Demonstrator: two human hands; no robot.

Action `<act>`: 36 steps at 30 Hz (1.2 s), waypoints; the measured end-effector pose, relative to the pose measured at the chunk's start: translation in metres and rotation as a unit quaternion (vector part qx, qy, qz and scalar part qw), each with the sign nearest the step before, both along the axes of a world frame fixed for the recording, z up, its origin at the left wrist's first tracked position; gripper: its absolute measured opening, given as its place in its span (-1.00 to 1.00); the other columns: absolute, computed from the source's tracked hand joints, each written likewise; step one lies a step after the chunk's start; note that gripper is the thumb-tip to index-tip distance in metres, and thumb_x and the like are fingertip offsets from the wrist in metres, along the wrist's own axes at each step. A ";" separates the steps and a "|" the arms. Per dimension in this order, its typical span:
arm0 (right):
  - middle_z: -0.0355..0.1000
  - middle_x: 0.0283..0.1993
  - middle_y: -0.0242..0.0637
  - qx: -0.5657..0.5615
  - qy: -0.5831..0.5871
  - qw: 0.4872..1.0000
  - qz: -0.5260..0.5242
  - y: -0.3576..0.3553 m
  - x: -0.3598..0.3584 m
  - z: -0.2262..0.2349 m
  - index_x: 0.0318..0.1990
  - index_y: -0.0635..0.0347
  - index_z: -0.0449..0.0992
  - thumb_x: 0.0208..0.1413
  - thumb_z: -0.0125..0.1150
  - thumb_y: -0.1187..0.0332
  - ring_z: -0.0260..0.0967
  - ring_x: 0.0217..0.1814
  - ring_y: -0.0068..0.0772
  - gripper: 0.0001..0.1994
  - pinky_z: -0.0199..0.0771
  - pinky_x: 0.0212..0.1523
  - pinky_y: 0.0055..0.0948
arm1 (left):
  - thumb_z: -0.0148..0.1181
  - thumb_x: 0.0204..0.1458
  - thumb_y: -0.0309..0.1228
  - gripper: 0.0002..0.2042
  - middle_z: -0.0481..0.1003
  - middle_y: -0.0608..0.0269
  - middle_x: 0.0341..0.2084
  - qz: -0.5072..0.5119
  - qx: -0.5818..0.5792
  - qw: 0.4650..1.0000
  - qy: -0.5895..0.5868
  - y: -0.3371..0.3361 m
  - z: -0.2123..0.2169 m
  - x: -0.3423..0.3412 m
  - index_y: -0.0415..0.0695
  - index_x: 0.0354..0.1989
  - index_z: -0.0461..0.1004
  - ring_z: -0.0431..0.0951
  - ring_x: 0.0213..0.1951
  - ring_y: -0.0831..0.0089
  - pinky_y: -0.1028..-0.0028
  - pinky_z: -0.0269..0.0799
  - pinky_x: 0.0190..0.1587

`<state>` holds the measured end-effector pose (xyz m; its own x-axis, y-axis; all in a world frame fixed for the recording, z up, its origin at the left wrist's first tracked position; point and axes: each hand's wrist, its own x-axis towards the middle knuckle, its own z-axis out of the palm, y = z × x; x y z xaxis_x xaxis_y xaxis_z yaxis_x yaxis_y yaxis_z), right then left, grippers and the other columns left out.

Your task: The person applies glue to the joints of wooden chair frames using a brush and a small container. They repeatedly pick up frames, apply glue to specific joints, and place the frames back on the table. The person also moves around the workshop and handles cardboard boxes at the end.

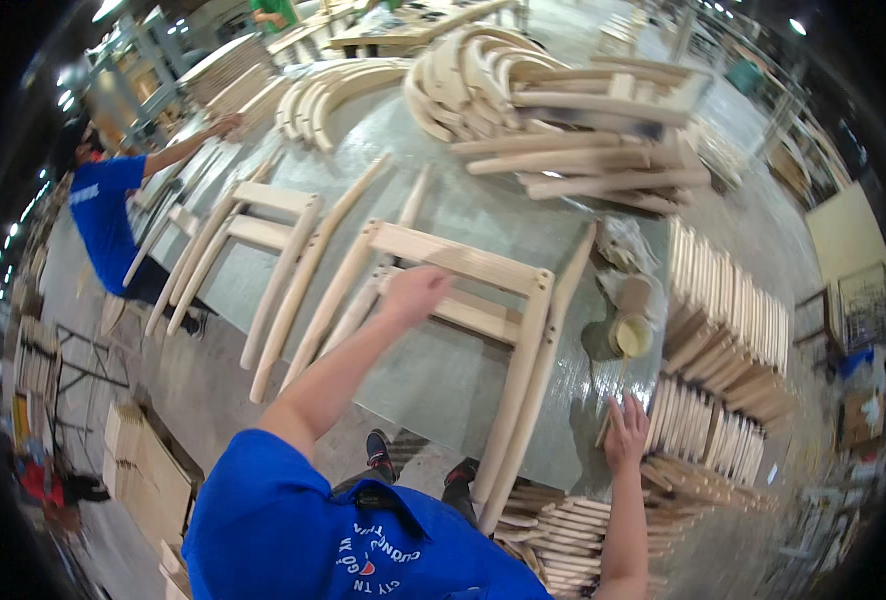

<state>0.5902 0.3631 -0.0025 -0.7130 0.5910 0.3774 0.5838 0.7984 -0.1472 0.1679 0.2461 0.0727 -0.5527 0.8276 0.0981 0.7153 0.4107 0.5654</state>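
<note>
A pale wooden chair-like frame (463, 245) lies on the grey-green worktable (423, 395), two rails joining its long legs. My left hand (418, 295) is over the frame between these rails, its fingers curled closed; whatever they hold, if anything, is hidden. At the table's right edge is my right hand (626, 432), palm down with fingers stretched out and apart, resting on or just over the edge. Beyond it stands a cup (631, 336) of yellowish paste or liquid, beside crumpled plastic (628, 250).
More frames (268, 215) lie to the left. Curved wooden pieces (473, 85) and straight ones (593, 165) are heaped at the far side. Stacked wooden parts (728, 290) flank the table's right edge. At the left, a person in blue (108, 215) reaches across the table.
</note>
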 end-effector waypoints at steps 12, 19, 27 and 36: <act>0.38 -0.14 -0.11 -0.324 0.185 0.884 0.282 -0.200 -0.324 0.047 -0.15 0.17 0.45 -0.16 0.11 0.61 0.32 -0.07 -0.06 -0.67 0.34 -0.05 -0.29 | -0.04 0.09 -0.03 -0.55 0.44 0.12 -0.24 0.435 0.057 0.827 -0.351 -0.403 -0.076 -0.110 -0.19 -0.09 0.33 0.47 -0.25 0.31 0.35 0.40 -0.30; 0.40 -0.23 -0.13 -0.382 0.114 0.796 0.456 -0.327 -0.426 0.061 -0.15 0.19 0.44 -0.07 0.11 0.52 0.35 -0.14 -0.09 -0.74 0.36 -0.12 -0.26 | -0.09 0.12 -0.04 -0.58 0.46 0.21 -0.26 0.283 0.031 0.762 -0.582 -0.453 -0.120 -0.045 -0.16 -0.08 0.34 0.48 -0.33 0.42 0.43 0.41 -0.34; 0.43 -0.28 -0.17 -0.336 -0.045 0.827 0.449 -0.327 -0.367 0.044 -0.18 0.14 0.45 0.00 0.08 0.37 0.36 -0.16 -0.08 -0.79 0.37 -0.15 -0.21 | -0.05 0.12 -0.12 -0.61 0.49 0.22 -0.23 0.091 -0.095 0.798 -0.588 -0.459 -0.123 -0.040 -0.17 -0.05 0.37 0.48 -0.29 0.41 0.38 0.41 -0.23; 0.44 -0.28 -0.16 -0.301 -0.017 0.929 0.214 -0.254 -0.213 0.050 -0.24 0.17 0.48 -0.02 0.09 0.41 0.36 -0.18 -0.07 -0.82 0.36 -0.17 -0.21 | -0.06 0.07 -0.10 -0.57 0.47 -0.04 -0.22 -0.256 -0.340 0.902 -0.078 -0.455 -0.038 -0.083 -0.16 -0.02 0.36 0.46 -0.12 0.05 0.17 0.37 -0.10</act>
<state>0.3773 0.1087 0.0473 -0.9366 0.3478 0.0434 0.2446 0.7373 -0.6298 0.0844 -0.2091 0.0342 -0.0441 0.8182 -0.5733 0.8435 0.3380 0.4174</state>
